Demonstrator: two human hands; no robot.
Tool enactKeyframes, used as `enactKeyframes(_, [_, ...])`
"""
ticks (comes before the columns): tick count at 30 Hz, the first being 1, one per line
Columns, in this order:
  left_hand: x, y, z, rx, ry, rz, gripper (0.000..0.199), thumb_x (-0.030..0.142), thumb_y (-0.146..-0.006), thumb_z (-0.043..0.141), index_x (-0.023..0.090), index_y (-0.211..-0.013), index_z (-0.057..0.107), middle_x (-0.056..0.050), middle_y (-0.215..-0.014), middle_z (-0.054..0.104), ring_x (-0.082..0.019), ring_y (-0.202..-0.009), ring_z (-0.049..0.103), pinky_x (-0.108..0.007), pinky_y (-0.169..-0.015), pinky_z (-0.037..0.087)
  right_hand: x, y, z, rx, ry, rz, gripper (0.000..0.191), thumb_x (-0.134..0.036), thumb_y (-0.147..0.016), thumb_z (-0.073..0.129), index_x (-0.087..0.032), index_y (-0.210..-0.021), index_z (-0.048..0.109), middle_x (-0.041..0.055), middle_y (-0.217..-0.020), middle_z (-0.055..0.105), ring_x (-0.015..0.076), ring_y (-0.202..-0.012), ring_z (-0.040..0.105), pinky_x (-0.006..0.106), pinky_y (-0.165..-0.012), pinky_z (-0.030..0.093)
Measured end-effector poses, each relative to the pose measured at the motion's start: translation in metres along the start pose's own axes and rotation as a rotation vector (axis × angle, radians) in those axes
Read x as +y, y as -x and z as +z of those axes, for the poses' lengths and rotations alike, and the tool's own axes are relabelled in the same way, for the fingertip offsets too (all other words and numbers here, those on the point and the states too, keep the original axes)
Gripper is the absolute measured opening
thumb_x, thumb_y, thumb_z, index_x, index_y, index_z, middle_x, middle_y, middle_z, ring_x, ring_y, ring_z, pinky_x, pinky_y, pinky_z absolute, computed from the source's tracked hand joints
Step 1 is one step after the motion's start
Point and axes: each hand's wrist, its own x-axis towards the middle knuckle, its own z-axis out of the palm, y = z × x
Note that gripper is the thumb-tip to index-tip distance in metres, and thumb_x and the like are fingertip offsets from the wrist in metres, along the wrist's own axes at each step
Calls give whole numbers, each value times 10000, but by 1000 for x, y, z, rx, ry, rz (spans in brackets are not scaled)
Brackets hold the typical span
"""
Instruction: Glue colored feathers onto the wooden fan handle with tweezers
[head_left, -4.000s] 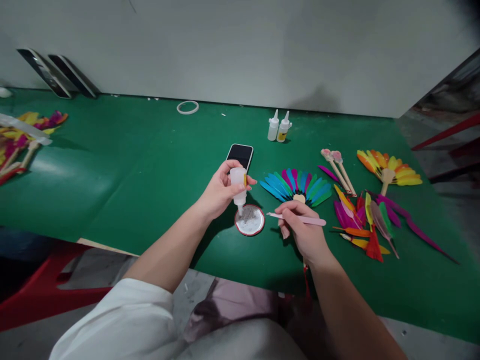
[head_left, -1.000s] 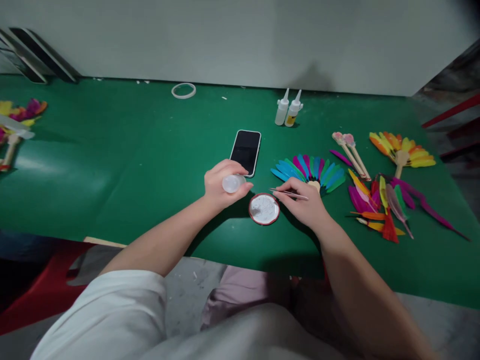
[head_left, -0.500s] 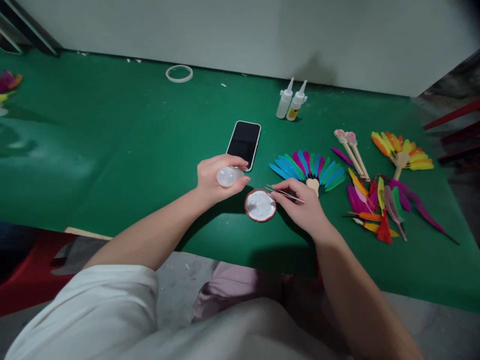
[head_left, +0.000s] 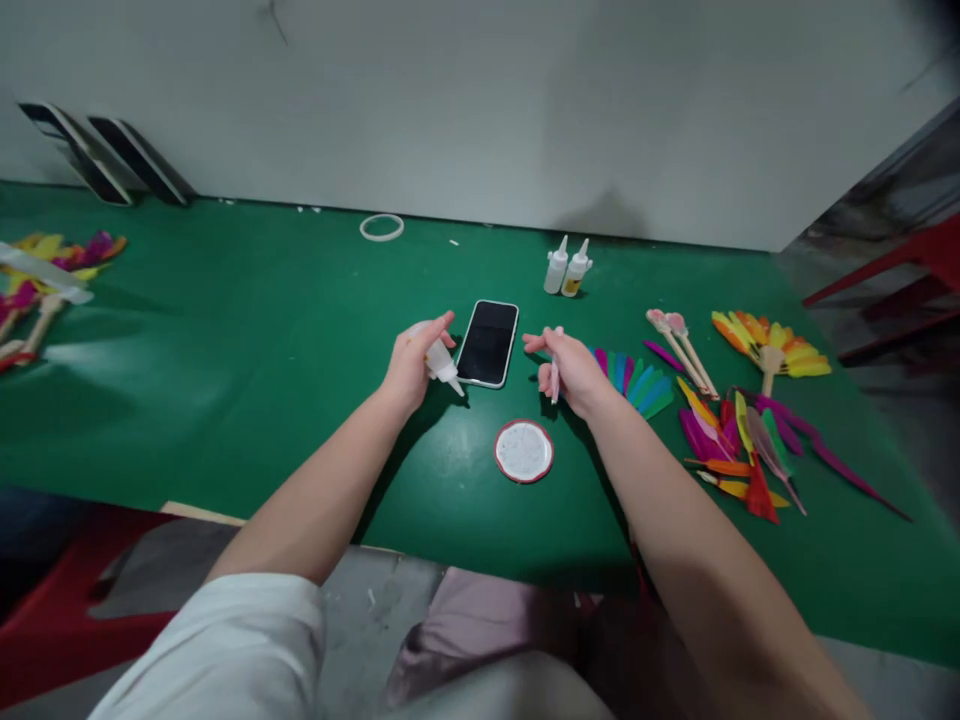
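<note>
My left hand (head_left: pixel 411 362) is wrapped round a white squeeze glue bottle (head_left: pixel 441 362), whose pointed nozzle tips down to the right, beside a phone (head_left: pixel 489 342) lying on the table. My right hand (head_left: pixel 571 370) is on the other side of the phone, index finger stretched leftward, with the tweezers (head_left: pixel 555 383) tucked in its fingers and pointing down. Below and between the hands lies a round white lid (head_left: pixel 523 451) with a red rim. A fan of blue, green and purple feathers (head_left: pixel 637 380) is partly hidden behind my right hand.
Two more glue bottles (head_left: pixel 566 270) stand by the wall, and a white ring (head_left: pixel 382 228) lies left of them. To the right are wooden sticks (head_left: pixel 682 350), a yellow-orange feather fan (head_left: pixel 772 350) and loose feathers (head_left: pixel 739 445). More feather pieces (head_left: pixel 52 265) lie far left.
My left hand has turned the glue bottle so its nozzle now points downward. My right hand has lifted away from the lid, and the tweezers now point down. The view has shifted upward.
</note>
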Motion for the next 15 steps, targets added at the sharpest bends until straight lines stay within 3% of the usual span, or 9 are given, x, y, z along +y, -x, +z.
enactKeyframes(4, [-6,-2,4,-32,101,-97,331,464,-683,663,160,-573,591,-98,-950,697,-258,-1228,503,-330,-986,392,8,-26,7,35,-17,87,321,-329,-953,325,-158,-818,561,56,-807,683,12,-257,367,176,-249,226])
enactKeyframes(9, [-13,-2,9,-87,203,-171,352,477,-639,704,154,-592,571,-96,-995,680,-257,-1196,525,-336,-1006,387,12,-33,12,26,-11,76,306,-344,-957,312,-178,-859,550,0,-685,644,16,-253,323,179,-256,200])
enactKeyframes(12, [-15,-4,9,-87,204,-174,345,465,-641,711,153,-595,573,-91,-980,678,-252,-1194,523,-325,-1001,387,9,-33,13,26,3,68,305,-343,-960,298,-180,-875,542,10,-748,667,9,-258,300,177,-265,189])
enactKeyframes(15, [-16,-7,8,-95,216,-186,350,471,-643,709,154,-590,569,-91,-984,676,-253,-1185,528,-321,-990,395,8,-34,12,28,15,48,317,-342,-962,281,-178,-870,537,40,-961,681,-10,-272,279,176,-270,165])
